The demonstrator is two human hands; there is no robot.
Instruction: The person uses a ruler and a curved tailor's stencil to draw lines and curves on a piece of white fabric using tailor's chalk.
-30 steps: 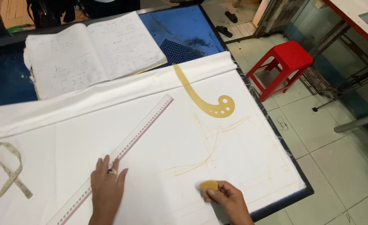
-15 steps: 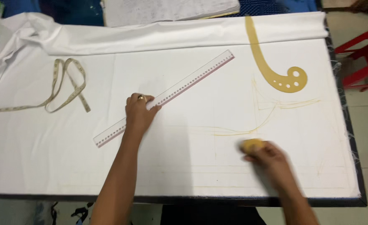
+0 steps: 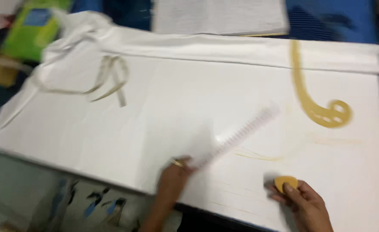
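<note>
In the head view, blurred by motion, a white cloth covers most of the surface, whose blue top shows along the far edge. The left hand sits at about 6 o'clock in the frame, its fingers curled down onto the near end of a clear straight ruler; a ring shows on one finger. The ruler slants up from that hand toward 2 o'clock, lying flat on the cloth. The right hand is at about 5 o'clock, well apart from the left, and pinches a yellow piece of tailor's chalk between thumb and fingers, the chalk touching the cloth. Faint yellow chalk lines run between the two hands, just below the ruler's far half. A yellow curved ruler lies at 2 o'clock, its curled end nearest the chalk lines. A pale measuring tape loops at 10 o'clock. An open notebook lies at 12 o'clock, beyond the cloth's folded edge. A green object sits at the 11 o'clock corner, too blurred to identify.
</note>
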